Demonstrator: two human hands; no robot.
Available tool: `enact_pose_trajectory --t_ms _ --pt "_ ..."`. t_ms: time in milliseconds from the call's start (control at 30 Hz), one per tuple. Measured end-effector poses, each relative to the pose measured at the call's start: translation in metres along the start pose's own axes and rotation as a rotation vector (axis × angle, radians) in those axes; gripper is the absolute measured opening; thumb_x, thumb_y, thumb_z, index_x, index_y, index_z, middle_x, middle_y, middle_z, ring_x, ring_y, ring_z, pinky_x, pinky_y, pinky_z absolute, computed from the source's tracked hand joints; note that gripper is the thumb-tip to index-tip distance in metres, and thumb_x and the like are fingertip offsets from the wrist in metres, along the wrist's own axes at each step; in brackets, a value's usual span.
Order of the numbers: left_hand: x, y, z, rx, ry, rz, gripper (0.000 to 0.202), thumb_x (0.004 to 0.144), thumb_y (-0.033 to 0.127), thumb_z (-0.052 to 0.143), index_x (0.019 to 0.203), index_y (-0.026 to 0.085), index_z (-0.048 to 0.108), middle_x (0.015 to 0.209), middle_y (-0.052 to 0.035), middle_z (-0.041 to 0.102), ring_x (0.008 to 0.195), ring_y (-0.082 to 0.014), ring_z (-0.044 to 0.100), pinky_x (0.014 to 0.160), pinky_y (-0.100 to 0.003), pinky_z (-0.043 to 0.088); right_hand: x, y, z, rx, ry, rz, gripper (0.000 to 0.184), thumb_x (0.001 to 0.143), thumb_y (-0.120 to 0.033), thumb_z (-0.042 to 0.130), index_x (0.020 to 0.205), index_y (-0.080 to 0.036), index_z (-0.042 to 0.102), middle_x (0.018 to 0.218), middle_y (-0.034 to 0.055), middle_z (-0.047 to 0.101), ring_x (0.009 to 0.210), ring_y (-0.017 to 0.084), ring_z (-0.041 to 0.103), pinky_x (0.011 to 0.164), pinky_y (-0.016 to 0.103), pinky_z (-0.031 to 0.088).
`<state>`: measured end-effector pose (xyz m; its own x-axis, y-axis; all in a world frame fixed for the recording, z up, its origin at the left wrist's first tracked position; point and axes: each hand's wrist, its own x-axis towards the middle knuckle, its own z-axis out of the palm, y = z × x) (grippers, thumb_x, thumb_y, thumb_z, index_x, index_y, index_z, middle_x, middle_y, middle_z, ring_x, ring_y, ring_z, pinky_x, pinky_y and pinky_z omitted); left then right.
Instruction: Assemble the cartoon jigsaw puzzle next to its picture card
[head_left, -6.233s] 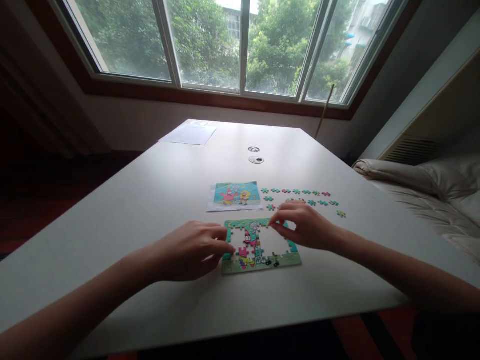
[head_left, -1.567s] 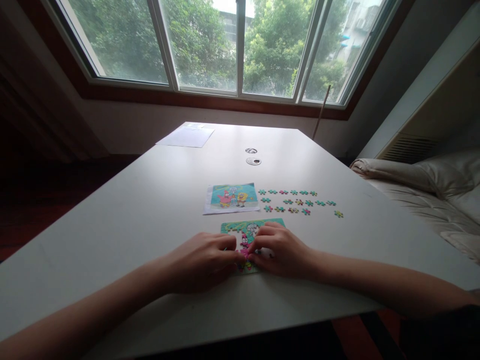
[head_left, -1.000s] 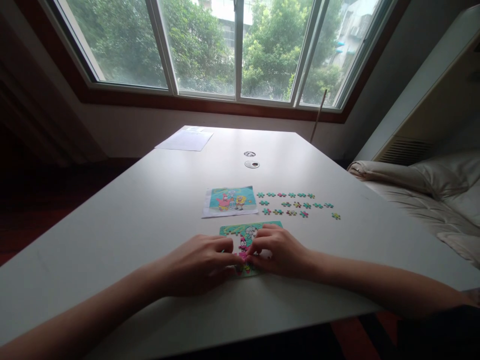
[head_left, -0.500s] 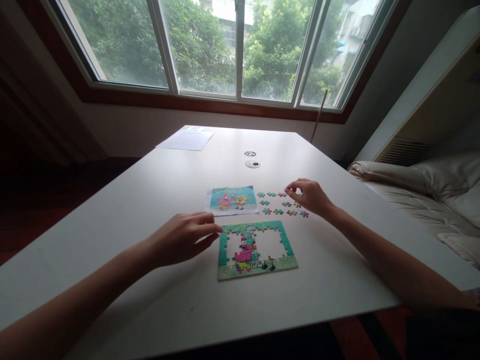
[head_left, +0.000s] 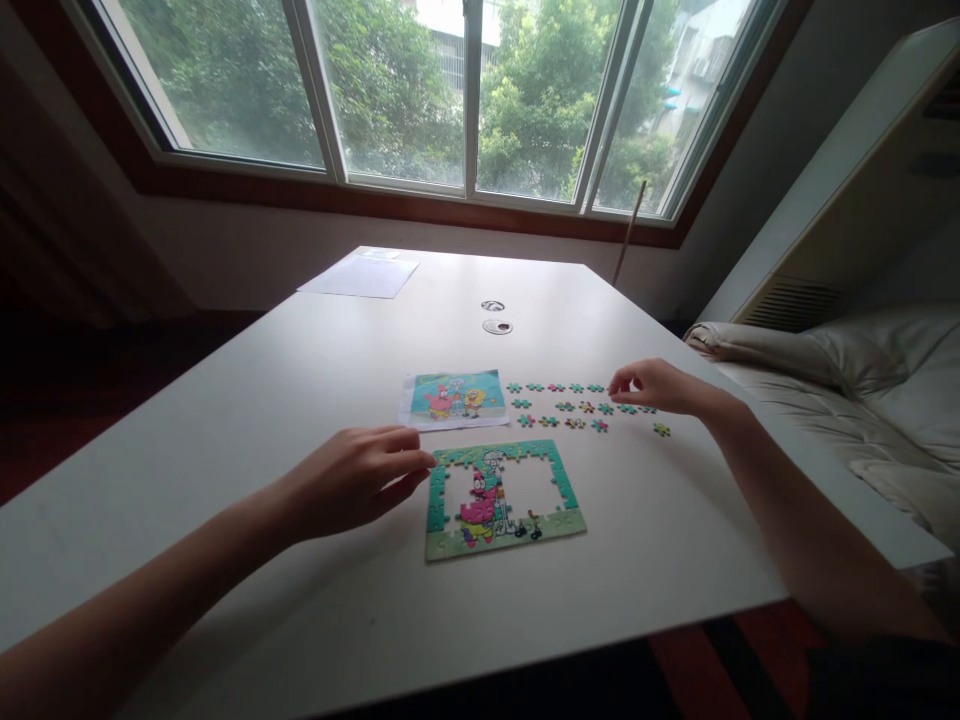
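A partly built cartoon jigsaw (head_left: 501,488) lies on the white table (head_left: 300,420), its green border joined and two gaps inside. My left hand (head_left: 352,478) rests beside its left edge, fingers stretched out, fingertips touching the frame. My right hand (head_left: 654,386) reaches over the loose puzzle pieces (head_left: 570,400) at the right, thumb and forefinger pinched at the row; whether a piece is between them I cannot make out. A printed reference picture (head_left: 454,396) lies just behind the jigsaw.
A sheet of paper (head_left: 358,276) lies at the table's far left. Two round cable holes (head_left: 495,316) sit mid-table. A lone piece (head_left: 661,429) lies near the right edge. A bed with pale bedding (head_left: 862,380) is at the right, windows behind.
Both hands left the middle of the jigsaw. My right hand went up and right to the loose pieces, then further right along the row. My left hand drew back to the jigsaw's left edge.
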<state>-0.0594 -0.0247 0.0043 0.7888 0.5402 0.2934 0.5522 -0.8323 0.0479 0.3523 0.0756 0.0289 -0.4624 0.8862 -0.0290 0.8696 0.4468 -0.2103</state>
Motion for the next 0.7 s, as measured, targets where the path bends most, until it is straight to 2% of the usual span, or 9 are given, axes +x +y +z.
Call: enact_pose_trajectory --t_ms 100,333,533,700 --pt "0.0 0.0 0.0 0.002 0.004 0.002 0.023 0.093 0.022 0.042 0.095 0.019 0.064 0.084 -0.0051 0.064 0.068 -0.0132 0.059 0.054 -0.022 0.043 -0.003 -0.009 0.003 0.073 -0.124 -0.03 0.018 0.075 -0.034 0.061 0.082 -0.02 0.07 0.07 0.0025 0.064 0.06 0.013 0.054 0.055 0.023 0.038" --pt "-0.001 -0.001 0.003 0.006 0.025 0.017 0.021 0.093 0.022 0.043 0.095 0.019 0.064 0.081 -0.0043 0.064 0.066 -0.0132 0.058 0.052 -0.023 0.042 0.001 -0.024 0.009 0.124 -0.266 -0.073 0.026 0.07 -0.038 0.065 0.088 -0.02 0.069 0.075 0.002 0.062 0.065 0.014 0.054 0.057 0.023 0.038" --pt "0.001 0.0 0.001 0.0 0.02 0.011 0.02 0.093 0.021 0.043 0.094 0.02 0.063 0.081 -0.0036 0.064 0.065 -0.0133 0.057 0.052 -0.024 0.039 0.0 -0.024 0.009 0.142 -0.266 -0.06 0.022 0.068 -0.033 0.064 0.085 -0.019 0.065 0.081 0.0027 0.064 0.071 0.016 0.054 0.061 0.024 0.04" --pt "0.002 0.003 0.0 -0.08 0.036 -0.006 0.02 0.092 0.021 0.044 0.093 0.019 0.065 0.082 -0.0042 0.065 0.067 -0.0132 0.059 0.054 -0.023 0.04 -0.002 -0.029 0.005 0.22 -0.28 -0.1 0.016 0.071 -0.033 0.063 0.075 -0.018 0.061 0.07 0.0002 0.06 0.063 0.013 0.052 0.057 0.024 0.038"
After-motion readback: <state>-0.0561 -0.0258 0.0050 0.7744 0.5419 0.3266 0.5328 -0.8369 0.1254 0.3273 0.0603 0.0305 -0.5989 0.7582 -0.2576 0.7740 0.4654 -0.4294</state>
